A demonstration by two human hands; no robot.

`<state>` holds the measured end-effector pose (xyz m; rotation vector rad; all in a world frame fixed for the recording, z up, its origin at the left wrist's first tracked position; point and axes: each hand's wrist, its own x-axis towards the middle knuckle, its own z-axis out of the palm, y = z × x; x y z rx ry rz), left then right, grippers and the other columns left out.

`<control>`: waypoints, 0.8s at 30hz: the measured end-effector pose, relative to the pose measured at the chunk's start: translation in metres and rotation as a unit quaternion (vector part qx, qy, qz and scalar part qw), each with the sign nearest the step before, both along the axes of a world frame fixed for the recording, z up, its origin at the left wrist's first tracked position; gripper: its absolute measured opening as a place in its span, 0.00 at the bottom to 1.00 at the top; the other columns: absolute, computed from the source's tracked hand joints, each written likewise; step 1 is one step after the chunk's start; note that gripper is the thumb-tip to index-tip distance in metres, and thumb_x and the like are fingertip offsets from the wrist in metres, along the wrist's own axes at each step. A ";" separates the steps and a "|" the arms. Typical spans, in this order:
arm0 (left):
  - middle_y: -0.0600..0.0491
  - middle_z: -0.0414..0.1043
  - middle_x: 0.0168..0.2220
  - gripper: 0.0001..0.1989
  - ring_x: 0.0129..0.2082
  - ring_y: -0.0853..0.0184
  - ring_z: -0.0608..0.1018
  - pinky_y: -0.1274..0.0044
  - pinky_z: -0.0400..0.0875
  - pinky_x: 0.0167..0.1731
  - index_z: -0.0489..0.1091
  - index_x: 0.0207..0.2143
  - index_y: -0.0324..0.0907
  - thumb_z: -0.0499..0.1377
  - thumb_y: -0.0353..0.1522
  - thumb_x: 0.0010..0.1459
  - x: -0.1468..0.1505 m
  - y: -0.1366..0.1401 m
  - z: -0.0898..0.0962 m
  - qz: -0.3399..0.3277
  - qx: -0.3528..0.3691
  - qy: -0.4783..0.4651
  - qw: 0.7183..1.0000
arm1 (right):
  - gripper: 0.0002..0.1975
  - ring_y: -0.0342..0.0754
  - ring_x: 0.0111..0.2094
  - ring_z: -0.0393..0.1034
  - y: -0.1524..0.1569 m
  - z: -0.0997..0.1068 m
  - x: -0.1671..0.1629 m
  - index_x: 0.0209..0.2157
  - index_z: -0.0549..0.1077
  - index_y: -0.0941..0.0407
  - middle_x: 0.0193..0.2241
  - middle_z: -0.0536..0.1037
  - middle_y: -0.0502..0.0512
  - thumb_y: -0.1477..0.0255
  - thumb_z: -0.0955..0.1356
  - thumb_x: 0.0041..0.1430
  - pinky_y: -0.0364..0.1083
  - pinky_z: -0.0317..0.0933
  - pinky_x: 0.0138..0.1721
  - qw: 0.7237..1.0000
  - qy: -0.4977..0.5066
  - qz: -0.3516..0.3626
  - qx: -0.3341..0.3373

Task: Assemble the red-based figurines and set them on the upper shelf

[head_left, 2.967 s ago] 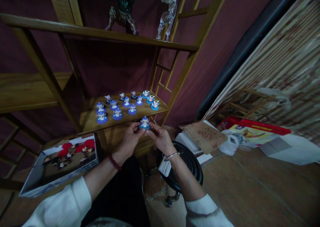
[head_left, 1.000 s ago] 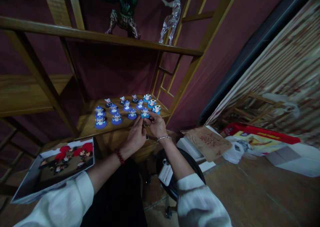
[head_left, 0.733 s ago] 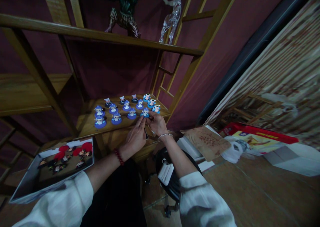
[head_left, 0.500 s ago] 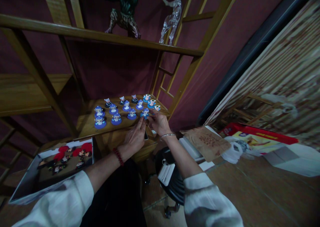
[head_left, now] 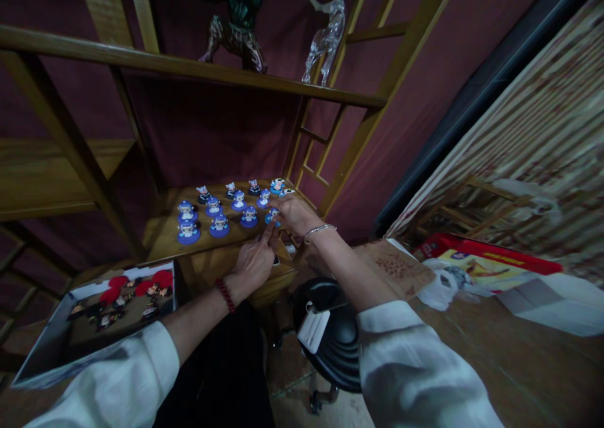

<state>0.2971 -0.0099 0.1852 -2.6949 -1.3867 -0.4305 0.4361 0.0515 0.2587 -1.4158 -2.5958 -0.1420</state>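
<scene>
Several small purple-blue figurines on round bases, such as this front-left figurine (head_left: 189, 230), stand in rows on the wooden shelf (head_left: 163, 238). At the front row's right end, one blue figurine (head_left: 272, 216) is partly covered by my fingers. My right hand (head_left: 298, 216) reaches over it from the right, its fingers bent and closed at its upper part. From the front, my left hand (head_left: 252, 263) points its outstretched fingers at the base, the tips touching or almost touching it. Behind stand dark cat-like figurines (head_left: 231, 191) and a blue-and-white figurine (head_left: 277, 185).
An open box (head_left: 47, 340) with red and black figurines sits at left. Above, a shelf board (head_left: 189, 69) carries a green statue (head_left: 243, 12) and a clear deer figure (head_left: 325, 38). A black stool (head_left: 337, 340) stands below; a red box (head_left: 495, 255) lies on the floor.
My right hand has shifted slightly up and over the front-right figurine, covering more of the figurines behind it. My left hand stays nearly in place, its fingers a little more spread.
</scene>
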 end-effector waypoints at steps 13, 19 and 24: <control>0.38 0.52 0.62 0.29 0.53 0.64 0.70 0.76 0.68 0.48 0.52 0.60 0.32 0.44 0.18 0.54 0.000 0.005 -0.007 0.007 -0.018 -0.017 1.000 | 0.13 0.50 0.43 0.71 0.004 0.018 -0.010 0.43 0.73 0.59 0.41 0.76 0.61 0.78 0.66 0.55 0.42 0.60 0.41 0.992 -0.105 -0.021 -0.067; 0.40 0.55 0.61 0.29 0.55 0.66 0.67 0.76 0.64 0.52 0.50 0.60 0.34 0.43 0.18 0.55 -0.001 0.006 -0.008 -0.005 -0.027 -0.037 0.999 | 0.13 0.50 0.44 0.70 0.006 0.019 -0.013 0.42 0.73 0.62 0.40 0.76 0.63 0.80 0.64 0.55 0.43 0.60 0.43 0.989 -0.130 0.000 -0.066; 0.41 0.55 0.61 0.27 0.55 0.68 0.68 0.77 0.64 0.52 0.52 0.60 0.34 0.41 0.19 0.57 0.000 0.006 -0.007 -0.002 -0.049 -0.049 0.998 | 0.14 0.51 0.46 0.69 0.009 0.019 -0.014 0.44 0.72 0.63 0.42 0.75 0.63 0.81 0.64 0.54 0.44 0.59 0.45 0.985 -0.157 0.016 -0.067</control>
